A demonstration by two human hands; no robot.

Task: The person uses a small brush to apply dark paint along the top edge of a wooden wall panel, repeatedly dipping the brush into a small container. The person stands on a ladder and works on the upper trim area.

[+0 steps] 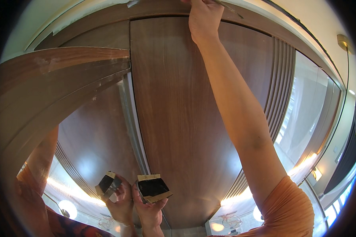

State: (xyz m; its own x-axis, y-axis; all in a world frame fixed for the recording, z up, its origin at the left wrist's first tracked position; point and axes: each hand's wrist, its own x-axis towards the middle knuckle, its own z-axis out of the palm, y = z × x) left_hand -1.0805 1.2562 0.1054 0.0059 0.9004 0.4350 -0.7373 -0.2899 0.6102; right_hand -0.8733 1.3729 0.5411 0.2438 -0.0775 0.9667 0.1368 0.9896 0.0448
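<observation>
My left hand [149, 215] is low in the middle, its fingers wrapped round a small cut-open carton [163, 197] with a black inside. Whether that black is a liquid or a lining I cannot make out. My right arm stretches up across a brown wood-grain cabinet panel [182, 98]. At its end my right hand [205, 19] is closed near the top trim, pinching a thin, dark, pointed stick-like tool [230, 8]. Part of those fingers is cut off by the upper edge.
A glossy panel [95, 130] on the left reflects my hand and the carton. Brown boards [59, 79] jut out at upper left. Ribbed trim [281, 75] and a glass panel [304, 94] stand on the right. A brass ceiling fixture [345, 42] hangs with a cord at far right.
</observation>
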